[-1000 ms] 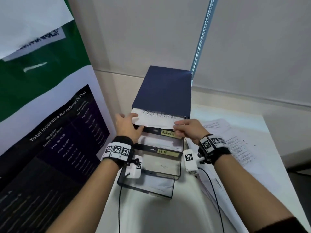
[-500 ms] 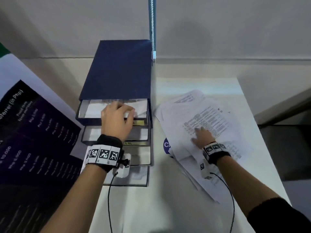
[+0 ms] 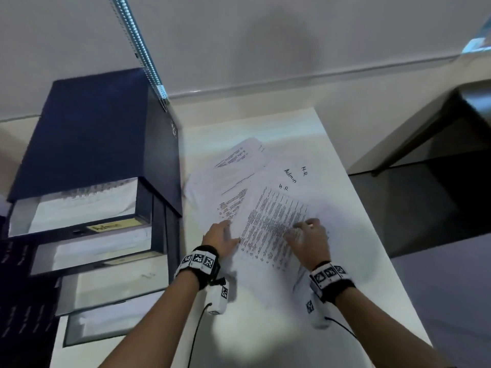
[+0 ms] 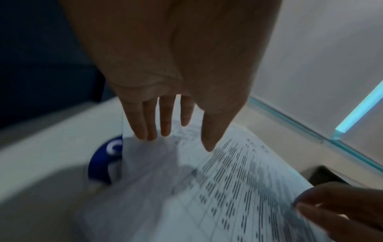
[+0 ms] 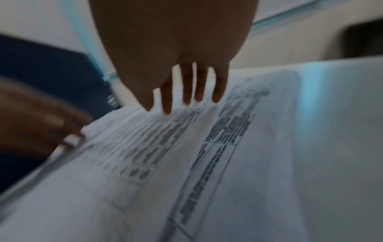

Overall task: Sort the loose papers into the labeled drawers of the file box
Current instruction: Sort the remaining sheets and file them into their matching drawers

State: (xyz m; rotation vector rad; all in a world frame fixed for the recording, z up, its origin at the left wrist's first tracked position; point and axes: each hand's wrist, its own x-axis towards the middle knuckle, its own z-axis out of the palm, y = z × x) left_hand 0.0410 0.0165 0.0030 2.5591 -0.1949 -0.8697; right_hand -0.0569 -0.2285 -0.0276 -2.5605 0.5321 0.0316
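The dark blue file box (image 3: 87, 134) stands at the table's left, its drawers pulled out in steps. Its top drawer (image 3: 79, 208), labelled Admin (image 3: 111, 226), holds a white sheet. A fanned pile of printed papers (image 3: 265, 197) lies to the right of the box; handwritten H.R and Admin marks show on the top sheets. My left hand (image 3: 220, 236) (image 4: 176, 139) rests its straight fingers on the pile's left edge. My right hand (image 3: 309, 235) (image 5: 182, 104) touches the top sheet with spread fingertips. Neither hand holds a sheet.
Lower drawers (image 3: 106, 288) jut toward me from the box. A blue round mark (image 4: 103, 163) on the table peeks out from under the papers. A dark poster (image 3: 16, 288) stands at far left. The white table's right edge (image 3: 377, 235) drops to a dark floor.
My left hand has left the Admin drawer and come right onto the paper pile. My right hand, which left the drawer earlier, stays on the pile. The view has swung right.
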